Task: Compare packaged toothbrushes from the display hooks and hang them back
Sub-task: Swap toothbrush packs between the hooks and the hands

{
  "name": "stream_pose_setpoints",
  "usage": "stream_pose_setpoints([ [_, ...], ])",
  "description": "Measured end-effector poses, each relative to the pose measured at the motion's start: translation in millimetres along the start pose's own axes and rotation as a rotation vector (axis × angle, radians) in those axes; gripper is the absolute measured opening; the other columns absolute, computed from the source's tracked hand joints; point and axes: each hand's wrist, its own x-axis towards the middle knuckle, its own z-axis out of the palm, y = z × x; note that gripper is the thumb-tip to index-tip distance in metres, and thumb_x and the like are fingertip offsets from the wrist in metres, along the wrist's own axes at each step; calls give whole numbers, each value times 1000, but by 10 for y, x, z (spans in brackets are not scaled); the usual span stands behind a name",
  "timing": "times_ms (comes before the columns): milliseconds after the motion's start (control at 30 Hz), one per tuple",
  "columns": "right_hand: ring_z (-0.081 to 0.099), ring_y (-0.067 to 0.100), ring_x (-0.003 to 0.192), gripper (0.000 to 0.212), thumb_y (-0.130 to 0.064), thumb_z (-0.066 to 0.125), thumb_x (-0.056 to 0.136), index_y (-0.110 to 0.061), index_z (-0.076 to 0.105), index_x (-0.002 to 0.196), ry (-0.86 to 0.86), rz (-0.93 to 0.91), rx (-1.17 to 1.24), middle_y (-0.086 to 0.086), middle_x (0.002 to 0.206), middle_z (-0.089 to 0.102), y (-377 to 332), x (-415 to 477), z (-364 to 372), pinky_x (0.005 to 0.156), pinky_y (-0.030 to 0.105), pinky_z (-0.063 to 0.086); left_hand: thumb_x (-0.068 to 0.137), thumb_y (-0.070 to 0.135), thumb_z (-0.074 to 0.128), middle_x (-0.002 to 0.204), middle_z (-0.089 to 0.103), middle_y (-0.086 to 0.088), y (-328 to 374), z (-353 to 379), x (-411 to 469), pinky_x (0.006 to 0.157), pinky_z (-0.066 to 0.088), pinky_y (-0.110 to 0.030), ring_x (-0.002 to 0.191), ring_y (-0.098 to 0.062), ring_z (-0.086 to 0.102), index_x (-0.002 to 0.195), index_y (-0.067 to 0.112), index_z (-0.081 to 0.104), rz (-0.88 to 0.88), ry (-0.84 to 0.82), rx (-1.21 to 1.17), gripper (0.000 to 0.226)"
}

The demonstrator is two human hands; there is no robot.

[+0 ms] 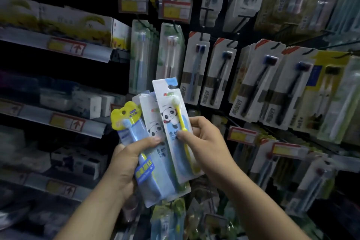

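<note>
The left hand (124,163) clamps its grip on the yellow-topped pack (126,121) and the rear panda pack (153,130) beside it, while the right hand (204,138) pinches the front panda pack (171,121) farther right, best held face-out for comparison.

Red up arrows on shelf labels (67,46); toothbrush packs (168,103) illegible.

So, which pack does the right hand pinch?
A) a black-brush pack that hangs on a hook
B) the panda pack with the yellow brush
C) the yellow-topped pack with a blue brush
B: the right hand pinches the panda pack with the yellow brush between thumb and fingers, while the left hand grips the yellow-topped pack.
</note>
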Motion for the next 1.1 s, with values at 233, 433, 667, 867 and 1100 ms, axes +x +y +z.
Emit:
stream_pose_setpoints([
  [233, 74, 24, 92, 10, -12, 65, 99, -17, 64, 108, -16, 63, 89, 3, 97, 76, 535, -217, -126, 84, 44, 58, 50, 6, 84, 84, 80, -10, -18, -241, 8, 59, 61, -26, 70, -18, 77, 94, 1, 78, 89, 19, 214, 45],
  [433, 69, 9, 80, 13, -12, 65, 94, -24, 62, 94, -68, 145, -228, -6, 88, 71, 1057, -353, -271, 67, 25, 54, 68, -2, 78, 105, 81, -10, -96, -422, -2, 71, 63, -29, 92, -27, 79, 114, 6, 74, 151, -29, 380, 46],
  [667, 64, 23, 83, 8, -15, 64, 90, -20, 58, 91, -34, 222, -364, 3, 90, 66, 1292, -313, -322, 65, 32, 45, 66, -2, 81, 105, 79, -16, -215, -644, 48, 71, 65, -36, 93, -37, 77, 113, 4, 73, 106, -62, 504, 48],
  [867, 59, 14, 79, 6, -16, 62, 92, -14, 59, 97, 74, 332, -366, -1, 92, 64, 1407, -254, -418, 63, 30, 44, 64, 12, 84, 108, 79, -17, -393, -853, 33, 93, 59, -55, 99, -38, 76, 110, 10, 79, -3, -127, 595, 46],
  [1100, 59, 16, 80, 7, -15, 60, 95, -13, 59, 102, 166, 390, -320, 4, 97, 64, 1520, -241, -610, 63, 30, 43, 60, 12, 85, 103, 80, -15, -837, -609, 170, 92, 60, -55, 94, -36, 78, 109, 6, 76, -102, -150, 607, 50],
])
